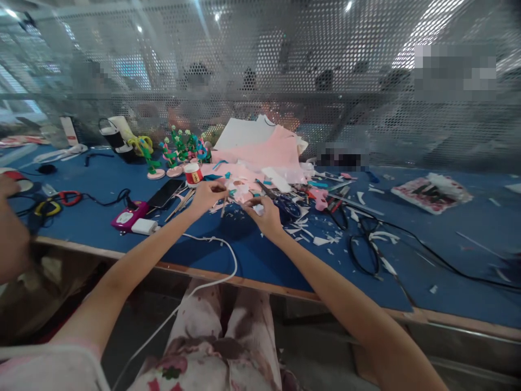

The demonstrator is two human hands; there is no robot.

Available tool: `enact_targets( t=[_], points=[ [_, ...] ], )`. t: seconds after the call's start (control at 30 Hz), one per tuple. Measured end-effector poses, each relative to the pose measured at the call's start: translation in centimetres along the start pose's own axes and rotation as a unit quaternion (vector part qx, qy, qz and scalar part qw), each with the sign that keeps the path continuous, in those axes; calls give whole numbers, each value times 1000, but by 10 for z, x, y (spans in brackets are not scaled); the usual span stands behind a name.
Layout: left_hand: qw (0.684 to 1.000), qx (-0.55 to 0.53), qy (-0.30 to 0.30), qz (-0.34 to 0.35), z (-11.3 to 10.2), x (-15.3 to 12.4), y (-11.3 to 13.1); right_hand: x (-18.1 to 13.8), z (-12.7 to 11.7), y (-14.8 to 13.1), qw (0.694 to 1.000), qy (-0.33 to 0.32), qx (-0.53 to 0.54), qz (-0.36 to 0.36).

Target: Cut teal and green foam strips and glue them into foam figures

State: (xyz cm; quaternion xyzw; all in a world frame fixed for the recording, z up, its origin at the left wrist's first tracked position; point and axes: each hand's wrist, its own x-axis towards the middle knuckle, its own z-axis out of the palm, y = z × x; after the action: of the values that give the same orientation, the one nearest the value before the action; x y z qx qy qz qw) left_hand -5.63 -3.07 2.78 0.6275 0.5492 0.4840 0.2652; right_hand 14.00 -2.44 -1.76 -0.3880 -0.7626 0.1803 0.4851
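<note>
My left hand (209, 196) is closed in a pinch over the worktable, its fingertips at the left side of a small pale pink cut piece (241, 193) with a bit of teal beside it. What sits between those fingertips is too small to make out. From the right, my right hand (266, 216) pinches the near edge of the same pale pink piece between thumb and fingers. Dark-handled scissors (288, 207) lie just right of my right hand. A red and white tub (193, 175) stands beyond my left hand.
Pink and white sheets (260, 152) are stacked behind the hands. Small green flower models (179, 149) stand back left. A purple power strip (130, 217) and phone (165, 194) lie left. Scraps (321, 240) and a black cable (427, 244) spread right. A co-worker's arm (12, 233) enters left.
</note>
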Motion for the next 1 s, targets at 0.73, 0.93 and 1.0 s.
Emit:
enact_targets(
  t=[0.73,0.93,1.0],
  points=[
    [885,418,-202,30,-64,29,-30,5,-3,18,997,11,-78,-3],
    [891,390,-232,22,-66,50,-14,5,-1,22,996,18,-91,-6],
    [882,424,-207,17,-60,63,-2,5,0,23,994,23,-104,-16]
  ],
)
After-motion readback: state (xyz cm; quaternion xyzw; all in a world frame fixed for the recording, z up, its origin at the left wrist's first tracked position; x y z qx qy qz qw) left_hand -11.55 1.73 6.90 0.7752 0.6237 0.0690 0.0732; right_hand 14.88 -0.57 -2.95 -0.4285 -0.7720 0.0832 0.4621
